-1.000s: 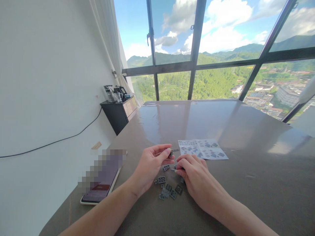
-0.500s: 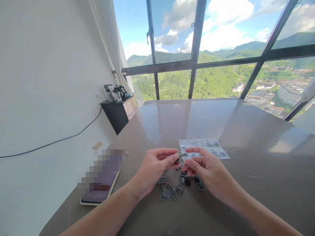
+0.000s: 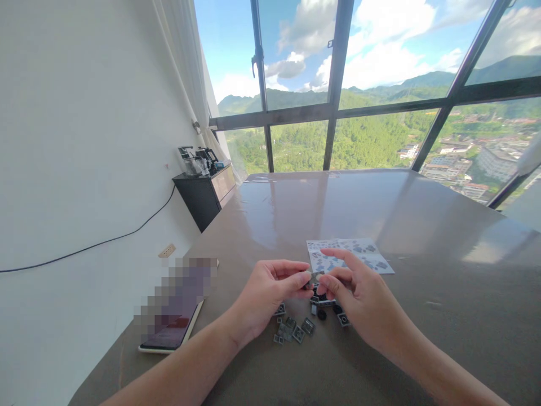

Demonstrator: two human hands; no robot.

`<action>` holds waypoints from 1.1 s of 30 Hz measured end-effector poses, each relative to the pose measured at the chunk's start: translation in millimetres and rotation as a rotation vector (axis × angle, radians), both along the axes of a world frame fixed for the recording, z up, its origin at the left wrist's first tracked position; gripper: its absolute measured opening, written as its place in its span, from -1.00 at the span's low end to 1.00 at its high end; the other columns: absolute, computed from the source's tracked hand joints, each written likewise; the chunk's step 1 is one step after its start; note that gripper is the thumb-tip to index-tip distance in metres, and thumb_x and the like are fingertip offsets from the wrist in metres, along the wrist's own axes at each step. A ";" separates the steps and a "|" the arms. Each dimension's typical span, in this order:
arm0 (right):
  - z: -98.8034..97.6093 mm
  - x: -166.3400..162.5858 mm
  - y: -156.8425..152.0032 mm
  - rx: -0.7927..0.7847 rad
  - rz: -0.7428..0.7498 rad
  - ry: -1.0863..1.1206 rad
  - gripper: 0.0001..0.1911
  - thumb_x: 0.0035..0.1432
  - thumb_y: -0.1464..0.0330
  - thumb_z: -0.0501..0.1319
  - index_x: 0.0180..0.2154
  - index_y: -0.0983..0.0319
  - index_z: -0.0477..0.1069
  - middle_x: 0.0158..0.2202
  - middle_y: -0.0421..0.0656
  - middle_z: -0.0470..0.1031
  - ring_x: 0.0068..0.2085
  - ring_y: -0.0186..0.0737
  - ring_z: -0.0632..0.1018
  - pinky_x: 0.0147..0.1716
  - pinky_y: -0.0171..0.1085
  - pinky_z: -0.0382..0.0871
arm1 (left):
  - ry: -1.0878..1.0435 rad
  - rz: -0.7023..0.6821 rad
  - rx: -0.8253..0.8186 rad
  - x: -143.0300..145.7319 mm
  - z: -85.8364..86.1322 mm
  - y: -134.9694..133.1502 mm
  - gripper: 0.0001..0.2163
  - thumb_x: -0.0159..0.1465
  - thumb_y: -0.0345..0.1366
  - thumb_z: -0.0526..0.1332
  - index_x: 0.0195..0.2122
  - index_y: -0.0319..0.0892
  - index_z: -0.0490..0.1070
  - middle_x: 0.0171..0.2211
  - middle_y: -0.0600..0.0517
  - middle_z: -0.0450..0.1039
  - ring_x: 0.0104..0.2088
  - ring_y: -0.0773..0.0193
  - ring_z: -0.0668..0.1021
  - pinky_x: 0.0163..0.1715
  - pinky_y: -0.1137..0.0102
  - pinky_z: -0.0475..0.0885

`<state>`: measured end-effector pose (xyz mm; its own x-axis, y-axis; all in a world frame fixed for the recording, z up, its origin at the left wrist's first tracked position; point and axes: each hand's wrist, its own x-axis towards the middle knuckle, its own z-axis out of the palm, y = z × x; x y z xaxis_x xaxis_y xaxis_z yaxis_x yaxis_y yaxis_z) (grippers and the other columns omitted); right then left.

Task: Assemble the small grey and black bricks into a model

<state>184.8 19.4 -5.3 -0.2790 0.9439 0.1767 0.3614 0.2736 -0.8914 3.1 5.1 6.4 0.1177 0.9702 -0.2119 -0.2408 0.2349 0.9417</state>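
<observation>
My left hand [image 3: 268, 290] pinches a small grey building-brick piece [image 3: 315, 276] between thumb and fingers. The thumb and a finger of my right hand [image 3: 359, 290] close on the piece's right end, while the index finger stretches out above it. Fingertips cover much of the piece, so its exact shape is hidden. On the table under and between my hands lie several loose grey and translucent bricks [image 3: 298, 334], along with a round black piece [image 3: 322, 315]. Just beyond my right hand is a printed instruction sheet [image 3: 378, 264] with small pictures of brick builds.
A phone [image 3: 169, 332], partly pixelated, lies on the table [image 3: 456, 316] left of my left forearm. Beyond the table's left edge stands a dark cabinet [image 3: 196, 197] with a glass jug and appliances on top. Large windows rise behind the table.
My right hand's thumb and finger have come in onto the piece's free end. My left hand has shifted slightly right and down with it.
</observation>
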 end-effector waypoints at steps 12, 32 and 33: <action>-3.9 6.6 8.1 0.035 -0.074 -0.017 -0.66 0.26 0.11 0.14 -0.13 0.21 0.46 -0.46 -0.18 0.55 -0.43 -0.16 0.53 -0.39 -0.22 0.39 | -0.046 0.111 0.048 -1.1 3.5 3.5 -0.61 -0.11 -0.23 0.56 -0.29 -0.30 0.57 -0.45 0.02 0.56 -0.46 0.35 0.59 -0.34 0.43 0.53; -3.6 17.3 13.4 0.164 0.141 -0.562 -0.77 0.32 0.40 0.10 -0.17 0.20 0.55 -0.23 -0.07 0.50 -0.21 -0.06 0.51 -0.17 -0.13 0.32 | -0.125 0.251 0.084 -10.9 6.9 8.8 -0.73 0.05 -0.38 0.47 -0.23 -0.32 0.54 -0.43 -0.02 0.54 -0.37 0.29 0.59 -0.32 0.40 0.54; -2.7 18.7 14.0 0.145 0.148 -0.580 -0.78 0.31 0.39 0.12 -0.19 0.20 0.55 -0.26 -0.08 0.50 -0.23 -0.07 0.51 -0.19 -0.14 0.32 | -0.123 0.249 0.077 -10.5 7.1 8.3 -0.75 0.06 -0.39 0.46 -0.23 -0.32 0.54 -0.43 -0.02 0.53 -0.37 0.29 0.59 -0.32 0.41 0.54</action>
<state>203.6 33.4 -8.1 -0.4942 0.8656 0.0809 0.7254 0.4618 -0.5104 -7.3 13.4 13.5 -0.1060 0.9851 -0.1353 -0.3955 0.0831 0.9147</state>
